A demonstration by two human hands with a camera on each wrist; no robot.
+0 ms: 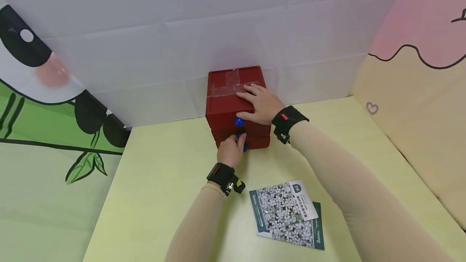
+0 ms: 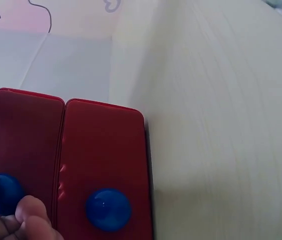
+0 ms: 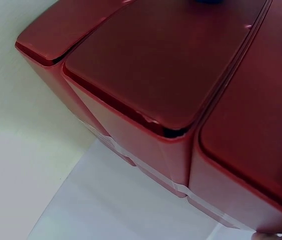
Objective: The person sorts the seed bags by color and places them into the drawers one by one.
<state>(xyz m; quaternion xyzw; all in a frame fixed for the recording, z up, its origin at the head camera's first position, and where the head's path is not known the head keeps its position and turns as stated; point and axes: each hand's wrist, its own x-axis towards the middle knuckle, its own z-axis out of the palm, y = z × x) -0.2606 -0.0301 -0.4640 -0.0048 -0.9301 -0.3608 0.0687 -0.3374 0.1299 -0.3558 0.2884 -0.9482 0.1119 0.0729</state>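
Where the table (image 1: 160, 173) runs closest on my head feed, two flower-print packets (image 1: 278, 207) lie overlapped. Past them: a black wrist strap (image 1: 219, 175), then the left hand (image 1: 230, 152), thumb and finger pinching the middle blue knob (image 2: 5, 194). Bottom knob (image 2: 108, 210) sits just beside. I have the right hand (image 1: 263, 105) on top of the red three-drawer box (image 1: 223, 112), fingers straight and slightly spread, thumb near the top knob (image 1: 239, 121); can't tell if it touches. From the right wrist I see a narrow dark gap at a corner of the middle drawer front (image 3: 160, 70). Box stands at the table's far side, clear tape (image 1: 232, 78) across its top, white backdrop (image 1: 218, 31) right behind.
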